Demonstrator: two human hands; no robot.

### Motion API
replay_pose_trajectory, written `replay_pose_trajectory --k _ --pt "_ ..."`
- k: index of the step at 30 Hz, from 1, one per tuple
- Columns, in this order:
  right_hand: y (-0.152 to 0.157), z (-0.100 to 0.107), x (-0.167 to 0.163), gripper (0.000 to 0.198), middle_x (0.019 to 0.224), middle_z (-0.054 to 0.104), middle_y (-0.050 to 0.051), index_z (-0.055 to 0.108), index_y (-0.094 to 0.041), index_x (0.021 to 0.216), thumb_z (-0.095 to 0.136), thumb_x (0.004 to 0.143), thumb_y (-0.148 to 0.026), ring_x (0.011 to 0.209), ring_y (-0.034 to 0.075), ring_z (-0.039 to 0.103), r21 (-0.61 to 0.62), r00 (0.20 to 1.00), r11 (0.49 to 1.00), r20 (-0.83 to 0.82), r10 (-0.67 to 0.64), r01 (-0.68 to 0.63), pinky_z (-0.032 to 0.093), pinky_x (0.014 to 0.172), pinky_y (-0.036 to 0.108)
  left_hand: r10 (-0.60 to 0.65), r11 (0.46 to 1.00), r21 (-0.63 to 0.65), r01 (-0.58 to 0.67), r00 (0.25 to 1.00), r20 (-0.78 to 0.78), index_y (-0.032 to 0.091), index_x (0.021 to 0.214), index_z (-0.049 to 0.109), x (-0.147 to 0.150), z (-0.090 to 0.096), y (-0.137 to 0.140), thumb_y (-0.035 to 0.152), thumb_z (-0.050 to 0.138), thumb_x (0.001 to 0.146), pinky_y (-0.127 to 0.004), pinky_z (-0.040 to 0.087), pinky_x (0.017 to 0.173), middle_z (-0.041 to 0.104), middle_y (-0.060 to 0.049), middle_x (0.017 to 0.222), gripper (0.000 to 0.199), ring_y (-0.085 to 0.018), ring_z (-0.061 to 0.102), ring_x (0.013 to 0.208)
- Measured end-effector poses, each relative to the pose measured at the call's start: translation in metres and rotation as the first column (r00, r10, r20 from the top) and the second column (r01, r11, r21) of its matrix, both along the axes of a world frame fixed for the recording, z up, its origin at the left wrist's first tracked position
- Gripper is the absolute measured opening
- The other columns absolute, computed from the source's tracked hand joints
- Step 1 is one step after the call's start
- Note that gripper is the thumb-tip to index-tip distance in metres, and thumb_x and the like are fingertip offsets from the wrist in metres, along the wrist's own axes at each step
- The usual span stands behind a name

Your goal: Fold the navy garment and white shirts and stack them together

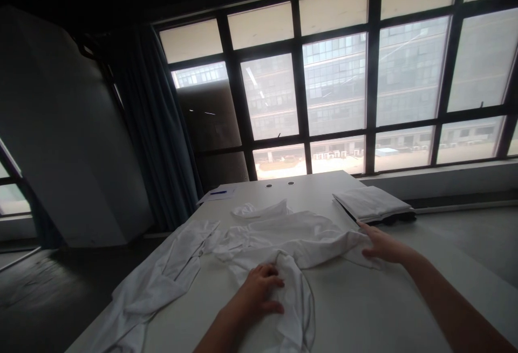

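Note:
A rumpled white shirt (299, 229) lies spread on the white table, its collar toward the far side. My left hand (261, 291) rests on the part of the shirt nearest me, fingers slightly bent and thumb apart. Over the end of the right sleeve is my right hand (382, 242), with its fingers stretched out and its thumb low against the cloth. No grip on the fabric shows in either hand. To the left, a second stretch of white cloth (162, 283) lies in loose folds; whether it joins the shirt I cannot tell.
A folded stack of white cloth (372, 203) with a dark layer beneath sits by the right edge of the table (340, 293). At the far left corner lies a blue pen (218, 192) on paper. Windows and a dark blue curtain (157, 126) stand beyond.

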State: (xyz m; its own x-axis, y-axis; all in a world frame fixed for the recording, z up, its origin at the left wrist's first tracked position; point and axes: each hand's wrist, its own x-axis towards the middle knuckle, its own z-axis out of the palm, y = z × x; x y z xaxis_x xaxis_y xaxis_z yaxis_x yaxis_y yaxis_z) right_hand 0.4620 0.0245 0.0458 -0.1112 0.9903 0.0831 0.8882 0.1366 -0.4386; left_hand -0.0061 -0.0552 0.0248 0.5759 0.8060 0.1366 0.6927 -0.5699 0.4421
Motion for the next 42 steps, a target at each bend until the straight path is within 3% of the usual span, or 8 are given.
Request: replay_pose_trajectory --k 5,16,19,23,29,34,38,42 --pt "-0.006 0.022 -0.008 0.041 0.096 0.076 0.012 0.077 -0.018 0.104 0.061 0.079 -0.045 0.088 0.029 0.068 -0.117 0.979 0.98 -0.147 0.141 -0.159 0.052 0.079 0.035 0.0 0.999 -0.041 0.006 0.989 0.145 0.024 0.086 0.078 -0.01 -0.001 0.007 0.048 0.08 0.079 -0.041 0.041 0.099 0.066 -0.007 0.108 0.024 -0.027 0.059 0.104" --pt "-0.094 0.13 -0.05 0.041 0.092 0.071 0.006 0.073 -0.02 0.111 0.062 0.09 -0.053 0.088 0.023 0.066 -0.29 0.759 0.746 -0.503 0.413 -0.599 0.052 0.08 0.032 0.407 0.913 -0.183 -0.364 0.839 0.36 0.02 0.067 0.056 -0.061 0.025 0.029 0.068 0.027 0.095 -0.031 0.045 0.069 0.056 -0.002 0.07 0.063 -0.019 0.053 0.069" --pt "-0.083 0.116 -0.053 0.045 0.094 0.068 0.006 0.069 -0.021 0.118 0.056 0.092 -0.056 0.087 0.022 0.065 -0.256 0.807 0.805 -0.435 0.399 -0.536 0.052 0.078 0.032 0.443 0.885 -0.253 -0.391 0.874 0.198 0.021 0.053 0.048 -0.074 0.02 0.029 0.072 0.049 0.083 -0.027 0.035 0.057 0.044 0.004 0.055 0.06 -0.014 0.042 0.055" --pt "-0.039 0.062 -0.039 0.034 0.095 0.069 0.007 0.068 -0.021 0.105 0.069 0.08 -0.044 0.087 0.024 0.065 -0.164 0.991 0.977 -0.015 0.135 -0.136 0.05 0.075 0.032 0.429 0.873 -0.258 -0.415 0.903 -0.003 0.019 0.048 0.05 -0.08 0.025 0.024 0.054 0.071 0.068 -0.025 0.028 0.053 0.04 0.006 0.046 0.045 -0.012 0.041 0.049" --pt "-0.007 0.0 -0.022 0.025 0.06 0.065 0.002 0.061 -0.019 0.096 0.07 0.073 -0.024 0.058 0.024 0.065 -0.341 0.996 0.937 0.071 -0.062 0.082 0.048 0.054 0.031 0.436 0.899 -0.067 -0.433 0.899 0.036 0.021 0.087 0.064 -0.047 0.064 0.005 0.038 0.052 0.088 -0.027 0.039 0.07 0.067 -0.002 0.084 0.021 -0.018 0.059 0.077" --pt "-0.009 -0.02 -0.016 0.021 0.046 0.056 -0.004 0.058 -0.02 0.082 0.072 0.068 -0.014 0.043 0.015 0.053 -0.409 0.991 0.902 0.073 -0.116 0.136 0.04 0.045 0.024 0.144 0.969 -0.218 -0.111 0.98 0.138 0.023 0.103 0.065 0.004 0.087 -0.03 0.034 0.059 0.087 -0.025 0.045 0.076 0.067 -0.001 0.099 0.02 -0.018 0.059 0.086" --pt "-0.001 -0.016 -0.013 0.007 0.053 0.062 0.0 0.061 -0.019 0.082 0.067 0.078 -0.021 0.046 0.017 0.057 -0.307 0.989 0.941 0.009 -0.148 0.144 0.041 0.048 0.026 0.01 0.963 -0.27 -0.009 1.0 0.003 0.028 0.109 0.067 0.016 0.072 -0.039 0.029 0.077 0.07 -0.027 0.045 0.086 0.067 0.0 0.111 0.04 -0.021 0.06 0.098" --pt "0.013 0.007 -0.015 0.034 0.092 0.074 0.012 0.054 -0.017 0.125 0.037 0.098 -0.03 0.085 0.025 0.071 -0.026 0.96 0.963 -0.084 -0.268 0.267 0.051 0.075 0.034 0.126 0.964 -0.223 -0.148 0.986 -0.107 0.028 0.108 0.066 -0.001 0.048 -0.027 0.022 0.07 0.068 -0.026 0.044 0.075 0.07 0.001 0.098 0.04 -0.021 0.063 0.087"
